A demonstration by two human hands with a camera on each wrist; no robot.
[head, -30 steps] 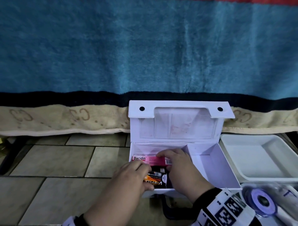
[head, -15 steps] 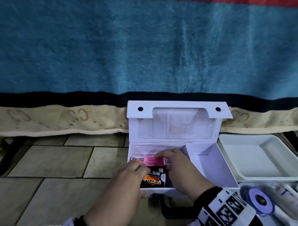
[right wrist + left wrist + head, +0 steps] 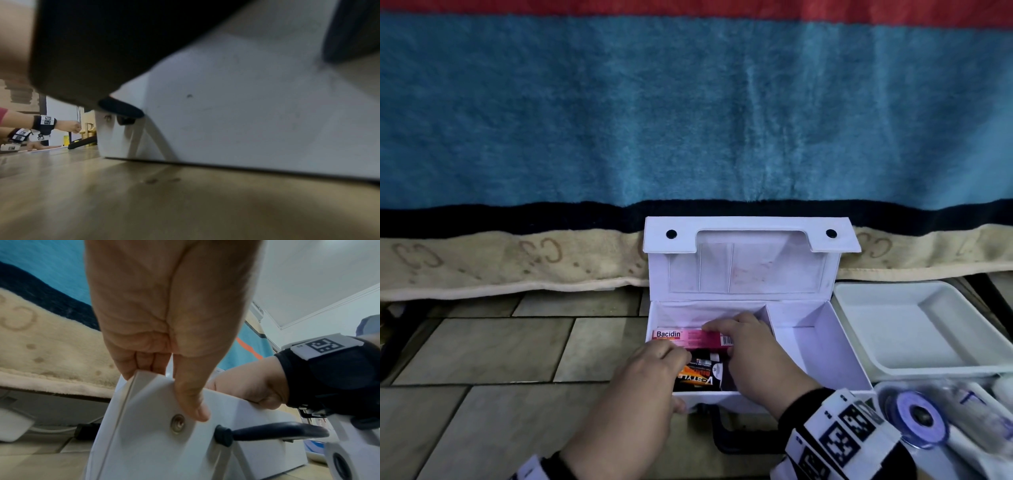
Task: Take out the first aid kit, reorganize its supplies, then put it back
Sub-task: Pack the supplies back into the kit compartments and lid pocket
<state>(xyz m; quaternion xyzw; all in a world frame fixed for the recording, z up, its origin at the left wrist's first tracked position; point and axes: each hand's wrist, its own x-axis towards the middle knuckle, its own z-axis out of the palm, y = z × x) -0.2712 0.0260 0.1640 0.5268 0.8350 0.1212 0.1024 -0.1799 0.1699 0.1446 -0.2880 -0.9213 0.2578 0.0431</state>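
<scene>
Head view: white first aid kit (image 3: pixel 822 346) sits open on the tiled floor (image 3: pixel 482 346), lid (image 3: pixel 750 263) standing upright vs. the blue blanket (image 3: pixel 688 120) behind it. Kit has 2 compartments; the right one shows only bare white walls, the left one holds the supplies. Pink Bacidin box (image 3: pixel 688 337) lies across the back of the left compartment, w/ a black-and-orange pack (image 3: pixel 697 378) in front of it, nearer the person.

Left hand (image 3: pixel 650 373) comes over the kit's front-left corner, fingers curled down into the left compartment just by the pink box and the black pack; can't tell from here if they grip either. Left wrist view: thumb (image 3: pixel 189 395) pressed flat on the outside of the front wall (image 3: pixel 156 443), just above a metal snap (image 3: pixel 177 423), other fingers hooked over the rim, so this hand pinches the kit's wall. Black carry handle (image 3: pixel 273 431) sticks out of the same wall.

Right hand (image 3: pixel 753 356) reaches in from the right, fingertips on the barcode end of the Bacidin box, fingers bent over its top edge; looks like a light hold.

Right wrist view: mostly dark and blurred, only kit wall and floor show.

White tray (image 3: pixel 914 329) sits just right of the kit. Purple tape roll (image 3: pixel 917 416) lies near the kit's front-right corner.
</scene>
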